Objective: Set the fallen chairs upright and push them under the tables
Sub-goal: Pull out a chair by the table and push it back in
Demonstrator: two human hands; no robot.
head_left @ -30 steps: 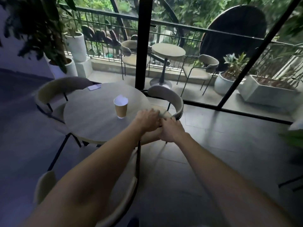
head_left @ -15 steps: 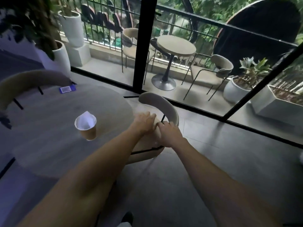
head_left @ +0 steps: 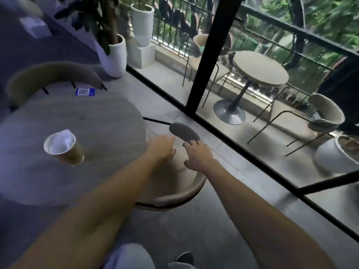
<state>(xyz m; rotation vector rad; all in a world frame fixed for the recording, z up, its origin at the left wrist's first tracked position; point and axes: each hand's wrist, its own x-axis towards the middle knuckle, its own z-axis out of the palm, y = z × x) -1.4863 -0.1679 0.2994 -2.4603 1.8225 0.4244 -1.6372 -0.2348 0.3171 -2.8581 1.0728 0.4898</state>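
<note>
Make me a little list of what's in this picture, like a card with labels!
place: indoor seating area beside a glass wall
round table: holds a paper cup and a blue card
chair: upright, seat partly under the table edge
left hand: open, over the chair seat
right hand: open, by the chair backrest
second chair: at the table's far side
balcony table: outside, two chairs beside it
</note>
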